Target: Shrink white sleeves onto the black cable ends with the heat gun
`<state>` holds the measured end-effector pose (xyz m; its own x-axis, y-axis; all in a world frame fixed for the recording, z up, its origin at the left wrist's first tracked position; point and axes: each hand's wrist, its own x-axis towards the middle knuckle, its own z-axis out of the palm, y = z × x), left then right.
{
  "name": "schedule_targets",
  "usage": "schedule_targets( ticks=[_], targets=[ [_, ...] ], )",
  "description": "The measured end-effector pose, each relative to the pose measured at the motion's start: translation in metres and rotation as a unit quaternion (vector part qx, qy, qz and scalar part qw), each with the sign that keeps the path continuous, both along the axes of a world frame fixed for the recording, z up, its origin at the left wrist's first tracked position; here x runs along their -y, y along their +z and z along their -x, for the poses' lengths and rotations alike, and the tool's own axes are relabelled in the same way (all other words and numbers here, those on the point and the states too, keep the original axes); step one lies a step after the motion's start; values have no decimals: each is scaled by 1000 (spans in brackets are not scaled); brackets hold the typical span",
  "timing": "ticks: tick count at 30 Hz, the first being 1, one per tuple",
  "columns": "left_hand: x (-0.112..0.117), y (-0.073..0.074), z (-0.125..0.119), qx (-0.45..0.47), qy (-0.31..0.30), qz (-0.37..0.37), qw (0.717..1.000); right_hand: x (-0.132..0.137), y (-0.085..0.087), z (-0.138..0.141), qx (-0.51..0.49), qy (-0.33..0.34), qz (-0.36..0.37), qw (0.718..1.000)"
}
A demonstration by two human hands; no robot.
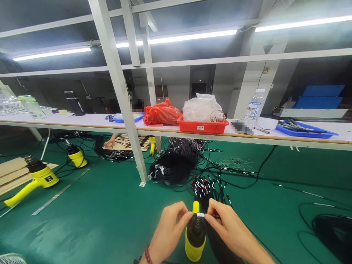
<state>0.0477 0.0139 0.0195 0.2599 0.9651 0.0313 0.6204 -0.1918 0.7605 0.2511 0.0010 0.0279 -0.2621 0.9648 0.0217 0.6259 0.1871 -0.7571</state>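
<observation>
My left hand (171,228) is closed in a pinch at one end of a small white sleeve (200,215), which sits on a thin black cable. From the other side my right hand (226,224) pinches the cable close to the sleeve. The sleeve lies level between the fingertips, in front of or over the nozzle of a yellow and black heat gun (195,244) standing nozzle up. Whether sleeve and nozzle touch I cannot tell. A bundle of black cables (205,189) with red and white tips runs beside and under my right hand.
Two more heat guns (45,178) (77,157) stand at left near a metal ruler (62,192). Coiled black cables (176,165) lie behind. A white post (119,84) supports a shelf (162,130) with a red tray (203,127). Beyond, another person's hand (110,141) touches cables.
</observation>
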Motion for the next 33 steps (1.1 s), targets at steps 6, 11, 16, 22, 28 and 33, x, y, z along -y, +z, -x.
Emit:
schedule_targets(
  ticks=[6, 11, 16, 22, 28, 33],
  targets=[
    [-1, -2, -1, 6, 8, 7, 1000, -3, -5, 1, -2, -2, -4, 1000],
    [-3, -2, 0, 21, 5, -9, 1000, -5, -7, -3, 0, -14, 5, 1000],
    [-3, -1, 0, -22, -8, 0, 1000, -4, -5, -6, -29, -18, -5, 999],
    [-3, -6, 0, -22, -29, -6, 999, -4, -4, -5, -46, -27, -11, 998],
    [-2, -3, 0, 20, -28, -11, 999, -8, -7, -4, -57, -48, 0, 997],
    [-2, -6, 1, -7, -31, -19, 999, -6, -5, -7, -23, -38, 17, 999]
  ],
)
